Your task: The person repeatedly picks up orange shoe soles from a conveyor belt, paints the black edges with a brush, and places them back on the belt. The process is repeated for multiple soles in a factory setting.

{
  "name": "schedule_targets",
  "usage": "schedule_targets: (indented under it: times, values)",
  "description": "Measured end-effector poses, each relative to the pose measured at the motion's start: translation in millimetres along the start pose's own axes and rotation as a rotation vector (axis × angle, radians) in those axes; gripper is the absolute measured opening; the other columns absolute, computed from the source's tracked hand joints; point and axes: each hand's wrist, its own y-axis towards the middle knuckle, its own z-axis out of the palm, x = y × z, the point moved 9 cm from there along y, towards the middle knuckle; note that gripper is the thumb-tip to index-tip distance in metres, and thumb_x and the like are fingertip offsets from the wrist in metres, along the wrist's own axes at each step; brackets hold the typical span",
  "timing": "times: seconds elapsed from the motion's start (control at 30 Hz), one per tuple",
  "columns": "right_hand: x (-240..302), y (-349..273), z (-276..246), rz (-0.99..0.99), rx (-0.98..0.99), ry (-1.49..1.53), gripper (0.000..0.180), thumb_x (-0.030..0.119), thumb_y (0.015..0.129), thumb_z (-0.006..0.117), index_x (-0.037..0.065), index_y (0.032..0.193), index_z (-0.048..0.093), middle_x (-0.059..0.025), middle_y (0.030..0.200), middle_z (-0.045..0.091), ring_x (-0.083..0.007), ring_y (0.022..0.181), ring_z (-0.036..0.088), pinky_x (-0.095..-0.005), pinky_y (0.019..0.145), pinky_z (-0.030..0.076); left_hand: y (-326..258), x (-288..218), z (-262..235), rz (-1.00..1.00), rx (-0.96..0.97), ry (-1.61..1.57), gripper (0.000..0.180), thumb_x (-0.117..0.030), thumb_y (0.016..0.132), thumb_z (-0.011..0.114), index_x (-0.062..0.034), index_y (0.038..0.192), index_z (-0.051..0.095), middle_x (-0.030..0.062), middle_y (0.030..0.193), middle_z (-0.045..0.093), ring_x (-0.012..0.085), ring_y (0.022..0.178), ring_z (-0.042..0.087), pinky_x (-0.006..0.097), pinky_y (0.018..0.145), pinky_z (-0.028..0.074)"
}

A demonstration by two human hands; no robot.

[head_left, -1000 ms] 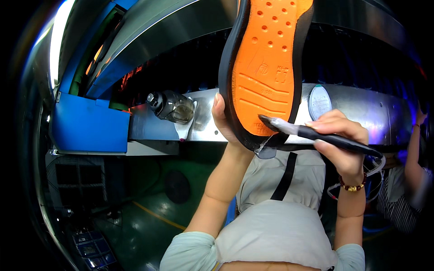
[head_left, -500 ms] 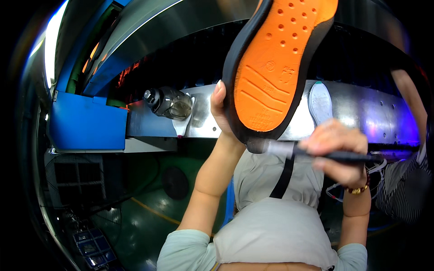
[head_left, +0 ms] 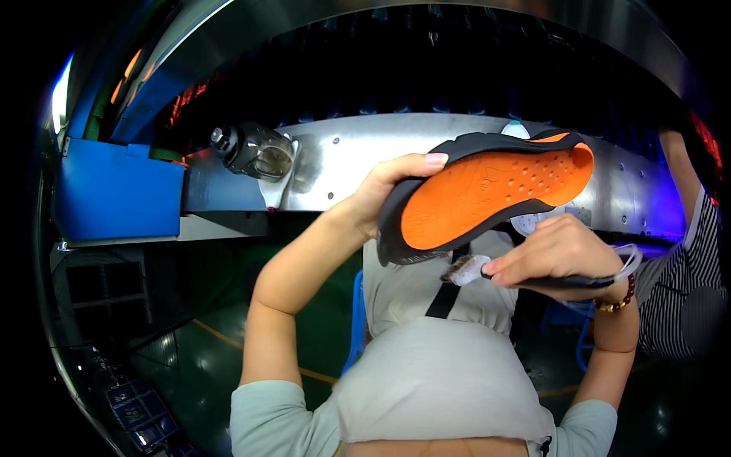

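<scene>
My left hand [head_left: 392,181] grips an orange and black shoe sole [head_left: 487,194] by its heel end. The thumb lies over the black rim; the other fingers are hidden behind it. The sole is tilted, with its toe end pointing right. A brush [head_left: 466,270] with a dark handle and a white collar sits in my closed right hand [head_left: 556,255]. Its bristles are just below the sole's near edge, apparently apart from it.
A metal ledge [head_left: 327,156] crosses in front of me. On it stand a dark clear bottle [head_left: 255,151] and a pale sole-shaped piece [head_left: 515,129], mostly covered by the orange sole. A blue box-like machine part [head_left: 122,190] is at left. Another person's striped clothing [head_left: 689,297] shows at right.
The sole has swung from upright to slanting, its toe end moving down and right. The brush has come away from the heel edge and is slightly lower.
</scene>
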Motion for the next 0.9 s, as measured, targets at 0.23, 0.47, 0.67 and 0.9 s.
schedule_targets:
  times: [0.23,0.47,0.67,0.9]
  values:
    - [-11,-10,7,0.153,0.205,-0.003,0.015,0.002,0.068,0.064,0.004,0.083,0.062,-0.0095,0.088,0.064,-0.0229,0.080,0.063,-0.0286,0.069,0.050,-3,11,-1,-0.085,0.007,0.189,0.045,-0.031,0.080,0.052,0.0090,0.102,0.050,0.0198,0.086,0.059,0.0181,0.068,0.061,0.024,0.058,0.052]
    - [-23,-15,-6,0.129,0.050,0.082,0.014,0.000,0.070,0.062,0.002,0.084,0.062,-0.0109,0.087,0.064,-0.0232,0.080,0.063,-0.0282,0.069,0.050,-8,9,-9,-0.045,-0.042,0.101,0.042,-0.028,0.079,0.052,0.0069,0.103,0.051,0.0184,0.088,0.059,0.0188,0.071,0.061,0.026,0.061,0.052]
    - [-34,-24,-42,0.157,-0.275,-0.034,0.019,0.000,0.063,0.068,0.001,0.082,0.063,-0.0126,0.088,0.064,-0.0221,0.081,0.063,-0.0270,0.069,0.049,-8,12,-36,-0.033,-0.066,-0.138,0.042,-0.026,0.076,0.055,0.0058,0.103,0.052,0.0188,0.091,0.059,0.0200,0.077,0.061,0.029,0.068,0.051]
    - [21,-17,-38,0.102,-0.231,-0.069,0.015,0.005,0.060,0.072,0.007,0.074,0.064,-0.0040,0.082,0.066,-0.0161,0.070,0.057,-0.0253,0.063,0.046,-23,-16,-35,-0.049,0.067,-0.348,0.056,-0.043,0.080,0.050,-0.0027,0.118,0.047,0.0139,0.114,0.053,0.0252,0.100,0.054,0.034,0.088,0.043]
